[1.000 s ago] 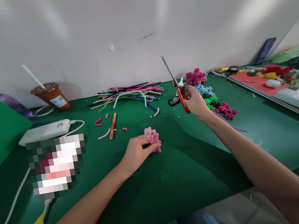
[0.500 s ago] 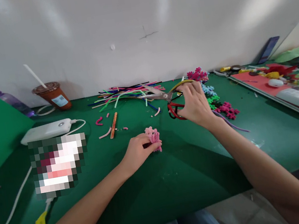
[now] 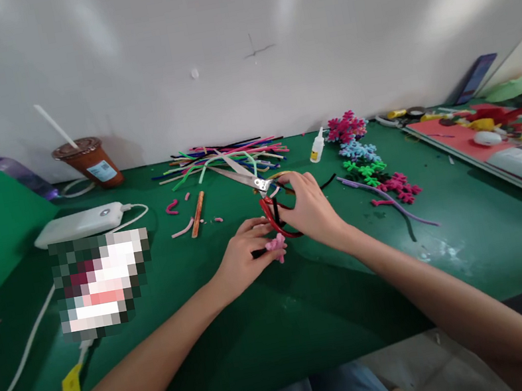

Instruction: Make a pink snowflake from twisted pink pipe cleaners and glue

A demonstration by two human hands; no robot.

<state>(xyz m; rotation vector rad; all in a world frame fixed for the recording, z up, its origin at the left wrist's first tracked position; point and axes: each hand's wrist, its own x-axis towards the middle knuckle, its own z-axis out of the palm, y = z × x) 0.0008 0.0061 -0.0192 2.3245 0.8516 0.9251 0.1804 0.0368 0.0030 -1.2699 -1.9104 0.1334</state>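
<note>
The left hand [image 3: 244, 256] is pinching a pink pipe-cleaner flower [image 3: 277, 245] against the tabletop [image 3: 338, 289], fingers clamped. The right hand [image 3: 311, 207] is gripping red-handled scissors [image 3: 260, 192] just behind it, blades pointing away to the far left.

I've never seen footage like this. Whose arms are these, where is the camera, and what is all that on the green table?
There is no machine here: a person wears a camera on the head, looking down at their own two bare arms. The left hand pinches a small pink fuzzy piece against the green table. The right hand holds red-handled scissors, blades pointing away to the left. Behind lie a pile of coloured fuzzy sticks, a small glue bottle, snowflake-shaped pieces, an iced drink cup and a white power bank.
</note>
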